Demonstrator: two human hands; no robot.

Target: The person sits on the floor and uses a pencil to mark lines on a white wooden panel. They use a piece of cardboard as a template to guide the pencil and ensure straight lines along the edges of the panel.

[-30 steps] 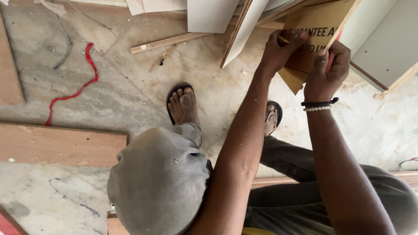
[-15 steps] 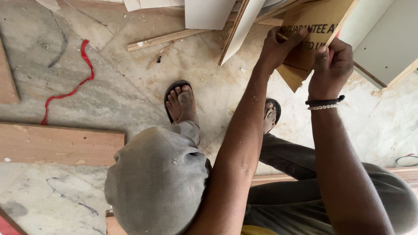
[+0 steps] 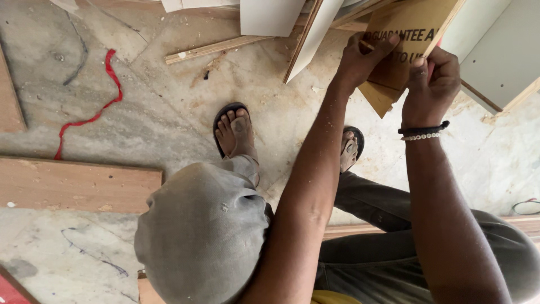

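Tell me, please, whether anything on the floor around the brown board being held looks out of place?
Yes: a loose red strip lies curled on the dusty floor left of the feet, amid scattered wood offcuts. Both hands, left hand and right hand, grip the brown board.

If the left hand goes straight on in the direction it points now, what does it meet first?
The left hand points up and to the right and already grips the brown board. Straight on, it would likely press further into that board; depth beyond is unclear.
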